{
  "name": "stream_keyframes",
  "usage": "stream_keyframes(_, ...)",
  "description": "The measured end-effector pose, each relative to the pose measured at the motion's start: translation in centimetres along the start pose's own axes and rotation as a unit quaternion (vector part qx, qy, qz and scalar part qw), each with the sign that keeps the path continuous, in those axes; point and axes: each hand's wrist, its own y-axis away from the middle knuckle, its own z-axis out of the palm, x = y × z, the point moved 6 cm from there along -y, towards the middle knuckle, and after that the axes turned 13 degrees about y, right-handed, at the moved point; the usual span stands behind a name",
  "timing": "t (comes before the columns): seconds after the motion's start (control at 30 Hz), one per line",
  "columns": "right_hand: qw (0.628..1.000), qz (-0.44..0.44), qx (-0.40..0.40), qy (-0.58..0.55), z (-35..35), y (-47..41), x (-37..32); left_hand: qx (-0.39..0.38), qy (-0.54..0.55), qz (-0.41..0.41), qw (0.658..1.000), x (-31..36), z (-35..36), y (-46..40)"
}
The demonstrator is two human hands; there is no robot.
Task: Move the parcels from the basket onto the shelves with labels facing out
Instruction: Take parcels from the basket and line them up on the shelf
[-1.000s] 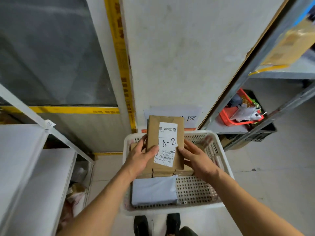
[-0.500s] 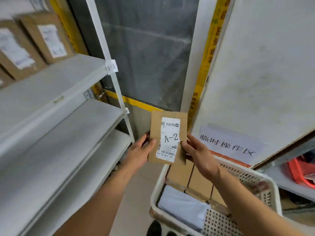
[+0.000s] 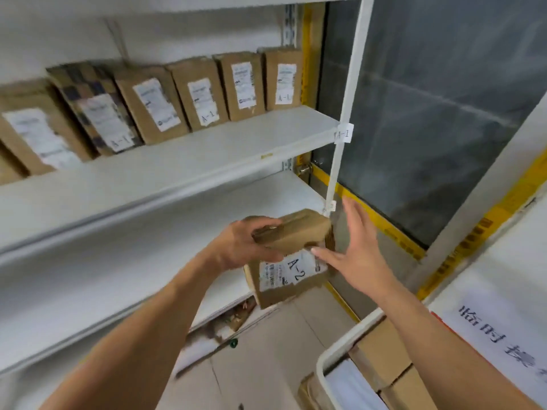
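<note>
Parcel [image 3: 291, 253] has tipped sideways near the shelf [image 3: 177, 241], left hand [image 3: 242, 244] gripping, right hand [image 3: 355, 250] fingers now spread.

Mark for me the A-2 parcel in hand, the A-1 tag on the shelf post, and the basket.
A-2 parcel [image 3: 291, 272]: head view, on its white label.
A-1 tag [image 3: 343, 133]: head view, middle of the white tag on the upright post.
basket [image 3: 325, 355]: head view, on its white rim corner.

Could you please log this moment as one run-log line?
left hand: grips A-2 parcel | right hand: open, fingertips on label | parcel: in front of second shelf | top shelf: A-1 parcels
</note>
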Motion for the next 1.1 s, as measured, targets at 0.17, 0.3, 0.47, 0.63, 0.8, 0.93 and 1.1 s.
stream_keyframes(0.17,0.954,-0.128,-0.248,0.111,4.9,-4.2,-9.6,-0.067,-0.046,-0.032,0.996,0.8,-6.3,2.8)
stream_keyframes(0.3,0.941,-0.159,-0.296,0.044,7.8,-7.0,-16.7,-0.052,-0.039,-0.018,0.998,1.3,-13.4,5.9)
stream_keyframes(0.47,0.948,-0.183,-0.254,-0.062,10.6,-10.3,-24.6,0.143,0.012,0.053,0.988,0.3,-23.9,11.1)
stream_keyframes(0.63,0.948,-0.128,-0.190,-0.220,14.2,-12.7,-30.4,0.391,0.101,0.090,0.910,-4.0,-31.1,17.0)
stream_keyframes(0.8,0.929,-0.112,-0.169,-0.310,19.7,-14.1,-35.5,0.379,0.217,0.098,0.894,-8.3,-31.7,18.2)
stream_keyframes(0.93,0.920,-0.124,-0.192,-0.318,23.6,-15.5,-39.7,0.431,0.206,0.132,0.868,-9.1,-34.2,19.5)
stream_keyframes(1.1,0.889,-0.185,-0.263,-0.326,25.0,-17.7,-44.5,0.503,0.175,0.139,0.835,-9.3,-39.3,22.5)
